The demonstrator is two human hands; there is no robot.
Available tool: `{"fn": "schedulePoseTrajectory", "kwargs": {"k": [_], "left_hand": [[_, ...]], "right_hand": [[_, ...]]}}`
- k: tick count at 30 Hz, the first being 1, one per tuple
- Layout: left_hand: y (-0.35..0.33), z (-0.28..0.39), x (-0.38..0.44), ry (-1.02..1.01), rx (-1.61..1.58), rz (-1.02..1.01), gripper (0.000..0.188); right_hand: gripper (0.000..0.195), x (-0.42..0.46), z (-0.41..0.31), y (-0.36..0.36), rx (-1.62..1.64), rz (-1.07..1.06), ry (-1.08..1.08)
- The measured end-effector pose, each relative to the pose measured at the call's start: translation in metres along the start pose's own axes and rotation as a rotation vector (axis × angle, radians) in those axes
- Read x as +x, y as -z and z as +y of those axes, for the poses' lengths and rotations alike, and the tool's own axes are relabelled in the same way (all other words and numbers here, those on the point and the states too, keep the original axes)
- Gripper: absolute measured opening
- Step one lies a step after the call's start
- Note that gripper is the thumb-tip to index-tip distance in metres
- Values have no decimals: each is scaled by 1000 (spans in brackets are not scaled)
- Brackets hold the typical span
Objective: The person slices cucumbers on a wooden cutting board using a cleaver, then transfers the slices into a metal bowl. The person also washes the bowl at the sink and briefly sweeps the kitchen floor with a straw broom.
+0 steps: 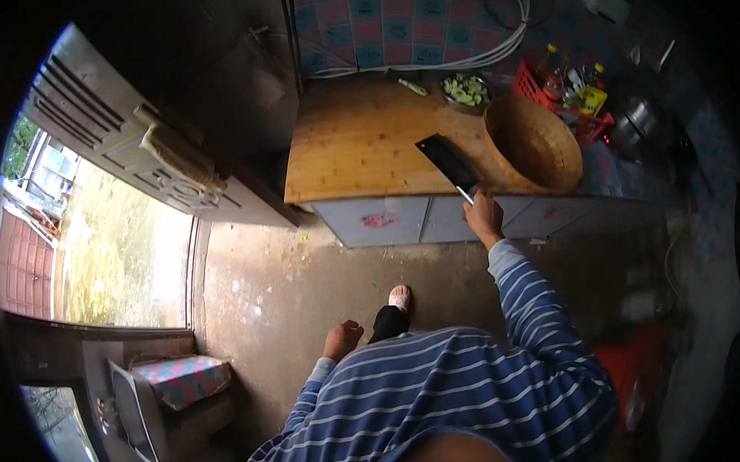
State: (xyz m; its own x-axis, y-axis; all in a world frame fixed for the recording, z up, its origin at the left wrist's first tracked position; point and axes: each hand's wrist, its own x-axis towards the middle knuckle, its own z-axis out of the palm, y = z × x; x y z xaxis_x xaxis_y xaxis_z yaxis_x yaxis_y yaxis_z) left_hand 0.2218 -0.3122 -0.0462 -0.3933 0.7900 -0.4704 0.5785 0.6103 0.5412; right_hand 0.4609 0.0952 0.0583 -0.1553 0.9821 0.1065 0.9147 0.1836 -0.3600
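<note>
My right hand (484, 218) grips the handle of a cleaver (448, 160) at the front edge of a wooden board (354, 140). The broad dark blade reaches over the board, pointing back and to the left; whether it touches the wood I cannot tell. Just right of the blade stands a round woven basket (535, 143). Behind the basket, a metal bowl (473, 109) holds sliced green vegetable pieces (465, 89). A peeler-like tool with a green and white handle (412, 87) lies near the board's back edge. My left hand (343, 340) hangs low beside my body, fingers curled, its palm hidden.
A red plastic basket (527, 82) with bottles and packets stands at the back right, near a shiny metal pot (638, 127). White cabinet doors (376, 221) front the counter. At left, a door (128, 129) stands ajar to a bright yard. A sink (132, 416) is at lower left.
</note>
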Motion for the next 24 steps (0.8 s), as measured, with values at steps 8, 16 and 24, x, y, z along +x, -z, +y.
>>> {"fn": "schedulePoseTrajectory", "kwargs": {"k": [8, 16, 24], "left_hand": [[64, 85, 150, -458, 154, -51, 26], [-8, 183, 206, -929, 23, -98, 7], [-95, 338, 174, -975, 167, -435, 16]], "right_hand": [[39, 105, -27, -49, 35, -71, 88], [7, 0, 21, -14, 410, 181, 304], [23, -196, 234, 78, 423, 1, -146]]}}
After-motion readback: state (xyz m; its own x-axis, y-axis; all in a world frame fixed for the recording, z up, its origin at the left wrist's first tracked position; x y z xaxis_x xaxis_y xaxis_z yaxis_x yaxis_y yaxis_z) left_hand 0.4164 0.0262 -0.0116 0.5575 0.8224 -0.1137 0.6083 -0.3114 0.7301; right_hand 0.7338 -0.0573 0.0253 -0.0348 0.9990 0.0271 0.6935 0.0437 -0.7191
